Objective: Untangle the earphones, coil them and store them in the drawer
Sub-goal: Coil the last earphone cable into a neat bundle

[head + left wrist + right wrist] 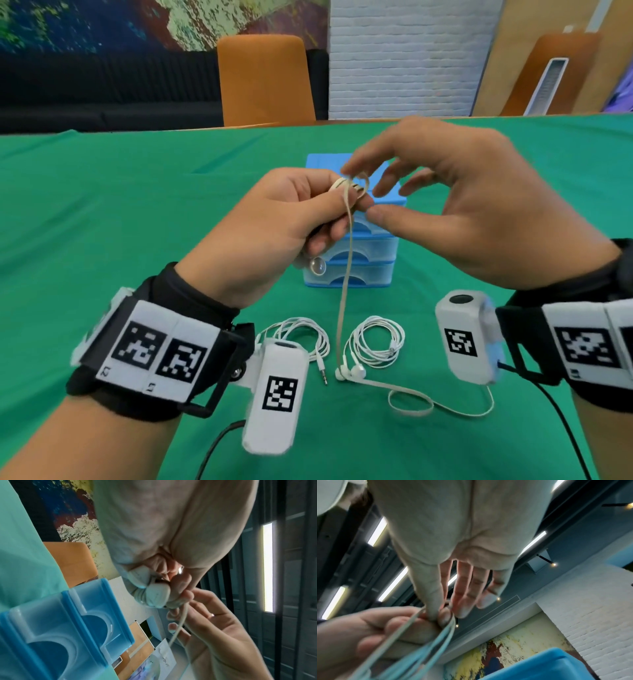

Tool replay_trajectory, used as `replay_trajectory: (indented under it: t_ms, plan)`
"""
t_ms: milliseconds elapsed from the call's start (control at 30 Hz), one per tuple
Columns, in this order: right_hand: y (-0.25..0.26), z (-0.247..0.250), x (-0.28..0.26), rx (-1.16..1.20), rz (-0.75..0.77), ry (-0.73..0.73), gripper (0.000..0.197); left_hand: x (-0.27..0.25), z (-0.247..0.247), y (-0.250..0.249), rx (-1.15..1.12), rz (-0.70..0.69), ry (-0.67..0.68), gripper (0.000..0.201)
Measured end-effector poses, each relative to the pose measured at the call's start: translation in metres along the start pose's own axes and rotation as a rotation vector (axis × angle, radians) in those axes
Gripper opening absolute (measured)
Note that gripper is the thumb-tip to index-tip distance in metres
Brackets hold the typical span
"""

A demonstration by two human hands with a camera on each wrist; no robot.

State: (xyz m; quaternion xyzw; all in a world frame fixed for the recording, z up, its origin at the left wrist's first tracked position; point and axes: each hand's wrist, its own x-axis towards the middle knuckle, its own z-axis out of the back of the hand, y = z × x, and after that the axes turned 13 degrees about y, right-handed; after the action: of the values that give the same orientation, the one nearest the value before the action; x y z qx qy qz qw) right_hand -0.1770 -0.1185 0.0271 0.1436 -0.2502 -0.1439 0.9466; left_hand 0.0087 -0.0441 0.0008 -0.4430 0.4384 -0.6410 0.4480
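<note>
Both hands met above the blue drawer unit (352, 240) at mid-table: the left hand (270, 229) clenched around a coil of beige earphone cord (346, 274), the right hand (479, 212) pinching its top loop, other fingers spread. Its slack trailed to the green tablecloth (102, 205) between two coiled white earphones (376, 342), near the front edge.

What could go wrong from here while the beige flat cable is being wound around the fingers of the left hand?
1. The beige cable's tail hangs to the table and ends in earbuds lying against the right white coil; pulling up might drag or snag that coil.
2. The loose loop on the cloth could tighten into a knot.
3. The left hand holds the wound turns while the right hand pinches only one loop; turns may slip off.
</note>
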Motion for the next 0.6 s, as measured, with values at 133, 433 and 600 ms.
replay_trajectory:
  t_ms: [133, 433, 600]
  plan:
    - [-0.007, -0.005, 0.005, 0.072, -0.046, -0.121, 0.01, -0.002, 0.001, -0.001, 0.077, -0.023, 0.035, 0.024]
    - [-0.069, 0.002, -0.012, 0.466, -0.514, -0.367, 0.024, -0.007, 0.015, -0.004, 0.1, -0.087, -0.04, 0.022]
    - [-0.073, -0.002, -0.025, 0.591, -0.459, 0.027, 0.042, -0.006, 0.018, -0.006, 0.101, -0.095, -0.172, 0.026]
